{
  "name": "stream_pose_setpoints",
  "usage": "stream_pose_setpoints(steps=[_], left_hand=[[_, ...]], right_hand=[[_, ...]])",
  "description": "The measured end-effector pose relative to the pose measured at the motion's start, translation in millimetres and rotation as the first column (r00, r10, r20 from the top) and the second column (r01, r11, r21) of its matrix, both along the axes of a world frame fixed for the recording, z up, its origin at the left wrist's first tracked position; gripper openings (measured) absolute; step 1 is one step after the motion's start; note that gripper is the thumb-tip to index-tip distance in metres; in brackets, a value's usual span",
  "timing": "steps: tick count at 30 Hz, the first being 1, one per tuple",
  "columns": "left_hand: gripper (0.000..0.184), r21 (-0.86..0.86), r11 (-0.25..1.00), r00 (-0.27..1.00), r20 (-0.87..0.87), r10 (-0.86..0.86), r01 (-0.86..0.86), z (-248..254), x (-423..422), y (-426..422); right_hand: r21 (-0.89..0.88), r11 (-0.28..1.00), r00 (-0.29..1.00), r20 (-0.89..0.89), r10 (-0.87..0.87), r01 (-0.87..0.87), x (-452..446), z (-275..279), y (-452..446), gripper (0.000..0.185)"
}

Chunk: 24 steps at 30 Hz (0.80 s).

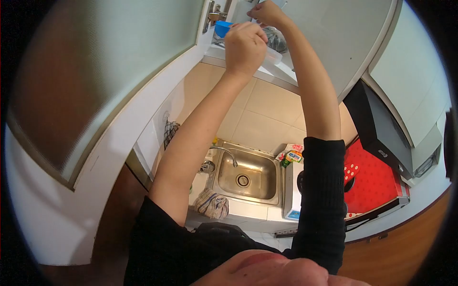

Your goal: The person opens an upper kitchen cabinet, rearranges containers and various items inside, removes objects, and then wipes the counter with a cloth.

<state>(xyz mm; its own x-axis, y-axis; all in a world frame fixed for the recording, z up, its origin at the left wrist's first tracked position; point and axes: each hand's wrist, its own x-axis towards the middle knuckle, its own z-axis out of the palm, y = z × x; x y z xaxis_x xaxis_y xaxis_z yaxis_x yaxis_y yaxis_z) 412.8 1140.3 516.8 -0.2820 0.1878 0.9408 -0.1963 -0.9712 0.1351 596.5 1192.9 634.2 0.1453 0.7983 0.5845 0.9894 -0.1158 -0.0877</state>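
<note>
Both my arms reach up to a cupboard shelf (284, 71) at the top of the head view. My left hand (245, 46) is curled closed in front of the shelf, beside a blue bowl (222, 28). Whatever its fingers hold, if anything, is hidden from me. Farther back and to the right, my right hand (268, 13) has its fingers pinched together; I cannot make out what is between them. A clear plastic bag (275, 40) and a translucent container (273, 56) sit on the shelf between and behind my hands, partly covered.
Below my arms are a steel sink (250, 171) with a curved faucet (234, 159) and a striped cloth (212, 204). To the right stand a black range hood (379, 128) and a red dotted surface (372, 176). A frosted-glass door (138, 52) stands at left.
</note>
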Motion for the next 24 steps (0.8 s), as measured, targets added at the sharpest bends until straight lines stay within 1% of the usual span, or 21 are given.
stream_pose_setpoints(steps=[1, 2, 4, 6, 7, 10, 13, 16, 19, 22, 24], left_hand=[[0.019, -0.035, 0.999, 0.999, 0.031, -0.009, 0.010, 0.5, 0.5, 1.5], [0.023, -0.100, 0.994, 0.999, 0.035, -0.029, 0.033, 0.8, -0.6, -0.3], [0.024, -0.110, 0.993, 1.000, 0.013, -0.029, 0.030, 0.5, -1.2, -0.3], [0.024, -0.130, 0.991, 0.999, 0.005, -0.041, 0.041, -0.3, -2.4, -0.7], [0.025, -0.144, 0.988, 0.999, 0.007, -0.054, 0.055, -0.1, -2.9, -1.5], [0.026, -0.184, 0.979, 0.996, 0.018, -0.087, 0.089, 0.1, -1.2, 0.0], [0.027, -0.211, 0.973, 0.996, 0.012, -0.093, 0.093, -0.5, -1.5, -0.5], [0.027, -0.226, 0.970, 0.995, -0.002, -0.096, 0.093, -0.7, -2.7, -1.5], [0.027, -0.255, 0.963, 0.996, -0.018, -0.092, 0.085, -0.2, -4.7, -3.3], [0.027, -0.264, 0.962, 0.996, -0.026, -0.085, 0.075, -0.8, -6.4, -4.7], [0.027, -0.254, 0.963, 0.995, -0.027, -0.095, 0.085, -0.5, -6.9, -4.8]], right_hand=[[0.031, 0.996, 0.975, 0.206, -0.089, 0.084, -4.7, 3.5, -11.9, 0.039], [0.022, 0.989, 0.966, 0.213, -0.149, 0.148, -17.0, 4.6, -31.0, 0.039], [-0.002, 0.962, 0.937, 0.229, -0.264, 0.272, -49.2, -3.3, -77.6, 0.040], [-0.241, 0.936, 0.966, 0.011, -0.260, 0.255, -66.2, -11.5, -108.5, 0.045], [-0.355, 0.908, 0.956, -0.101, -0.274, 0.222, -67.4, -14.7, -117.2, 0.047], [-0.403, 0.894, 0.975, -0.024, -0.222, 0.194, -53.1, -29.9, -125.5, 0.048], [-0.396, 0.904, 0.977, -0.064, -0.203, 0.162, -43.1, -34.3, -131.7, 0.050], [-0.429, 0.901, 0.988, -0.100, -0.120, 0.066, -20.5, -39.3, -126.8, 0.054], [-0.434, 0.893, 0.968, -0.152, -0.199, 0.116, -25.8, -38.6, -135.3, 0.058], [-0.493, 0.853, 0.956, -0.127, -0.264, 0.170, -32.5, -34.2, -140.5, 0.059], [-0.437, 0.892, 0.959, -0.183, -0.218, 0.119, -34.5, -29.9, -152.4, 0.059]])
